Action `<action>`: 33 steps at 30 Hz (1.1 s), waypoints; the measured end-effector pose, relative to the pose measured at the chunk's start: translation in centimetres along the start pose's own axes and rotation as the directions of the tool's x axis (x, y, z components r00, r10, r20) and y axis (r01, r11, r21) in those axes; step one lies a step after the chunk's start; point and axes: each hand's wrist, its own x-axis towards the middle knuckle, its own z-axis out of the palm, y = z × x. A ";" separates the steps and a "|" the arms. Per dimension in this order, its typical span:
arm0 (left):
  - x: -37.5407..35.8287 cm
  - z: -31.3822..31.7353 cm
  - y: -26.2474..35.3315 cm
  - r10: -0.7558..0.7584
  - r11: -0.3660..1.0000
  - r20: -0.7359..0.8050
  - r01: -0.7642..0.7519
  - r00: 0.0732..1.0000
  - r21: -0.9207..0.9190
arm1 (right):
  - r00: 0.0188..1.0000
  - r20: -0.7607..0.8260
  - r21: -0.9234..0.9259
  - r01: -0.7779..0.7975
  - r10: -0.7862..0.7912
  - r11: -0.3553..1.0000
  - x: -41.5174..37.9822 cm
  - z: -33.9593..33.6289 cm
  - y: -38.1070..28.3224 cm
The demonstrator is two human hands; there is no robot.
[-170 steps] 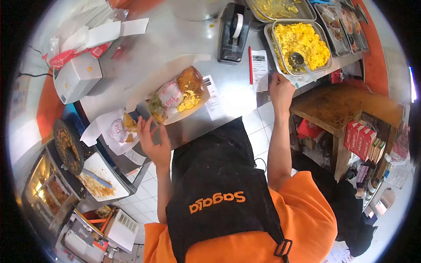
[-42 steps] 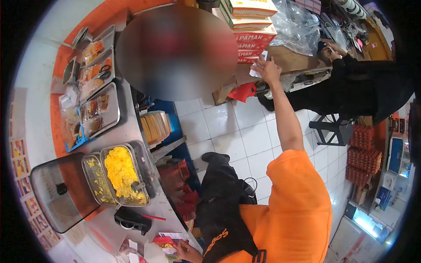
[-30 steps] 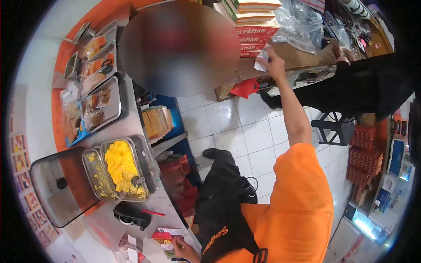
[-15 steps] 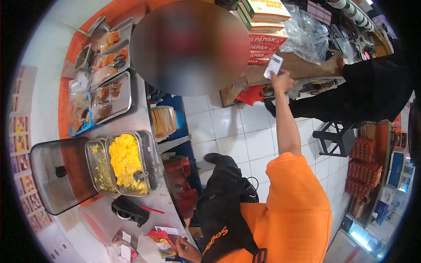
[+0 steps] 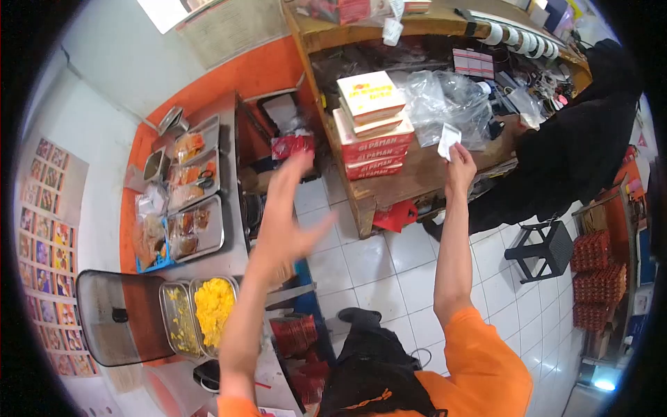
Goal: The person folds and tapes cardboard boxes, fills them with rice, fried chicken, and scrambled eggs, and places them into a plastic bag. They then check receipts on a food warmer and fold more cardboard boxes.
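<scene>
My right hand (image 5: 460,168) pinches a small white paper slip with print, a receipt (image 5: 449,141), above the wooden counter (image 5: 424,167). Left of it stands a stack of red and white food boxes (image 5: 375,146). My left hand (image 5: 288,215) is raised over the gap between the steel worktable and the counter, blurred by motion. Its thumb sticks out from the fingers and it appears to hold nothing. Beyond its fingertips lies a red packet (image 5: 292,144); whether they touch cannot be made out.
On the steel worktable are trays of packaged food (image 5: 196,226) and a container of yellow shredded food (image 5: 214,309). A clear plastic bag (image 5: 445,101) lies on the counter. At the right are a person in black (image 5: 563,153), a black stool (image 5: 542,250) and stacked egg trays (image 5: 597,292).
My left hand has risen from the red-and-white packet at the worktable's near end and reached forward. My right hand still holds the receipt, now turned. The view has tilted up toward the counter.
</scene>
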 end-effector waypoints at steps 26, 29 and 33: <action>10.3 5.4 -5.3 -0.020 0.996 -0.325 -0.008 0.945 -0.086 | 0.933 0.264 -0.296 0.319 -0.243 0.900 -10.0 0.1 -4.0; -4.9 0.2 0.8 -0.072 0.988 -0.277 0.030 0.958 -0.153 | 0.896 0.421 -0.451 0.069 0.144 0.890 -17.2 -7.8 2.7; -30.9 0.4 9.9 -0.657 0.738 -0.113 0.605 0.746 -0.298 | 0.436 0.578 -0.777 0.037 0.690 0.628 -30.0 -14.3 9.2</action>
